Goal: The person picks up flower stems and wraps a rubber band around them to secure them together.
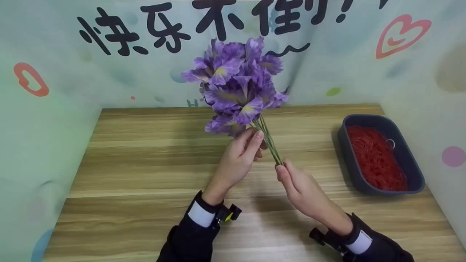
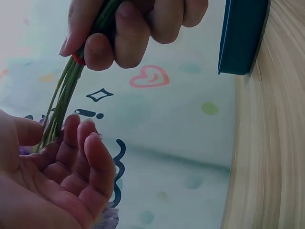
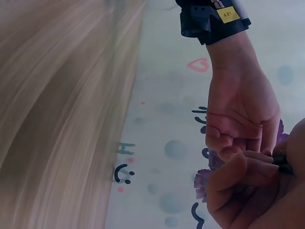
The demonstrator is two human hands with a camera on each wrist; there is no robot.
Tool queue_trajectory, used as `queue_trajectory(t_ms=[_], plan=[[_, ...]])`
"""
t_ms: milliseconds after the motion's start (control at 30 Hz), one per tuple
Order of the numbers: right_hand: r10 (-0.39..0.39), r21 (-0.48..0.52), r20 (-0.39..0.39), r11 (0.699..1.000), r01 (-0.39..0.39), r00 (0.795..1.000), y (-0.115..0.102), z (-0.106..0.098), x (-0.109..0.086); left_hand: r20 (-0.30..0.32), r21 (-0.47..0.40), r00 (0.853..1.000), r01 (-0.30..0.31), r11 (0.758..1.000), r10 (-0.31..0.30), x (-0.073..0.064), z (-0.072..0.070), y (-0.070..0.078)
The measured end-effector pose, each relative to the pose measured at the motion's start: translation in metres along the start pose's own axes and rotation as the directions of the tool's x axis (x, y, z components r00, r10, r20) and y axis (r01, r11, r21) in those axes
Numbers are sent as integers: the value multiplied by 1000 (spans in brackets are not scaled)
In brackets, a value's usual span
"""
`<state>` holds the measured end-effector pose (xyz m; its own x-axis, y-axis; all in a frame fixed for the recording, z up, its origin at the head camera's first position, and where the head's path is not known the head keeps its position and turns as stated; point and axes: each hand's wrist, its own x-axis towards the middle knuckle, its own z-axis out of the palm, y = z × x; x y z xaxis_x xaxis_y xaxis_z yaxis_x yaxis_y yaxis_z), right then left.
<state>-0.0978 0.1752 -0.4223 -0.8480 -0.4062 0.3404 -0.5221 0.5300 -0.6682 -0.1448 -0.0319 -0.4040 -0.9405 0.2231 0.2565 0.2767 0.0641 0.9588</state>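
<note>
A bunch of purple irises [image 1: 236,87] is held up above the table, blossoms toward the back wall. My left hand [image 1: 238,154] pinches the green stems [image 1: 268,140] just below the blossoms, between thumb and fingers. Farther down, my right hand [image 1: 304,187] grips the stem ends, thumb on top. In the left wrist view a red rubber band [image 2: 77,59] shows around the stems, right at the right hand's fingertips. The right hand's curled fingers hide the lowest stems in the right wrist view.
On the right of the wooden table [image 1: 145,156] stands a dark blue box [image 1: 403,156] filled with red rubber bands [image 1: 375,160]. A small pale ring [image 1: 390,143] lies in it. Printed backdrop walls [image 1: 145,83] enclose the table at the back and sides.
</note>
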Motion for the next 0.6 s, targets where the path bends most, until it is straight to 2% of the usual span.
queue_trajectory(t_ms=[167,333,600], plan=[[83,-30,98,996,-81,992,0,1,1,-4,182,1000,-14,983,15,1,-1,-2],[119,-89,196,991,-103,973,2,3,4,5,347,1000,-13,938,12,2,-2,-4],[134,-167,278,982,-90,951,8,9,4,32,516,999,1,857,-20,2,-1,-12]])
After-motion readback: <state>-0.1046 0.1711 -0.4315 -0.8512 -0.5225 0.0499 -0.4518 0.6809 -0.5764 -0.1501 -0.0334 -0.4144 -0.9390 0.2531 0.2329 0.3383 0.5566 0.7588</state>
